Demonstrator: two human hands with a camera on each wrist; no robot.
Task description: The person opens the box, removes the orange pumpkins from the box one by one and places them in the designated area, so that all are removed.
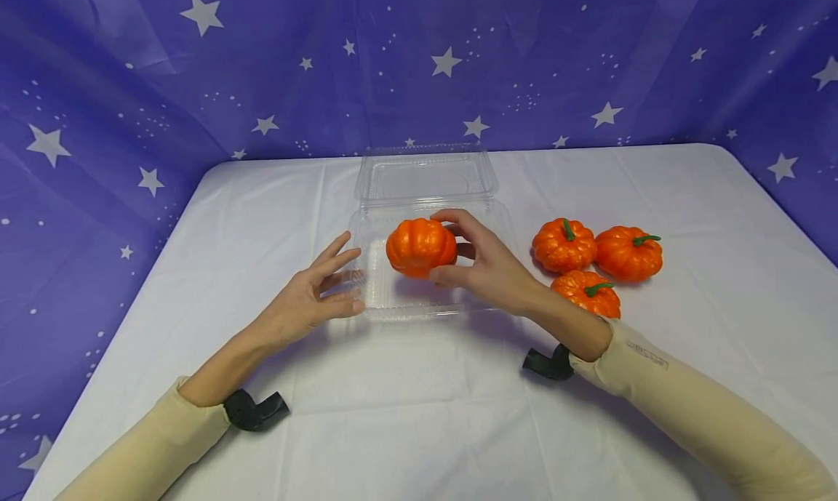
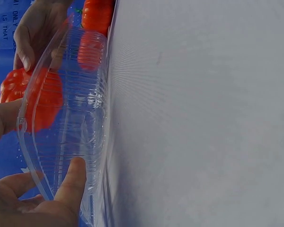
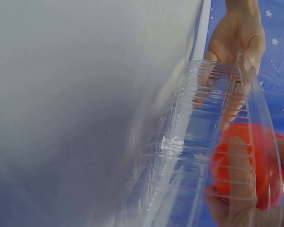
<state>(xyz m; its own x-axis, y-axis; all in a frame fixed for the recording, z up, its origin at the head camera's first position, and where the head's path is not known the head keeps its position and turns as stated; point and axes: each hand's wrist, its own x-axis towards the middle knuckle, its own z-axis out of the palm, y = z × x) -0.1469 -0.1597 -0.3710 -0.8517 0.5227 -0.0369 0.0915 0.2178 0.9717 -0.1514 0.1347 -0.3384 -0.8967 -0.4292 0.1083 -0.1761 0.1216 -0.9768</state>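
An orange toy pumpkin (image 1: pixel 420 248) is gripped at its right side by the fingers and thumb of my right hand (image 1: pixel 489 272). It is over the base of a clear plastic clamshell container (image 1: pixel 386 313), whose lid (image 1: pixel 425 177) lies folded back behind. My left hand (image 1: pixel 301 305) is at the container's left wall, fingers spread and holding nothing. In the left wrist view its fingertips are close to the clear wall (image 2: pixel 61 156); contact is hard to tell. The right wrist view shows the held pumpkin (image 3: pixel 246 165) partly through the plastic.
Three more orange pumpkins with green stems, one at the back (image 1: pixel 563 245), one at the right (image 1: pixel 628 254) and one nearer (image 1: pixel 585 291), are grouped right of the container. A white cloth (image 1: pixel 406 428) covers the table. Purple star-printed fabric (image 1: pixel 393 65) stands around the back and sides.
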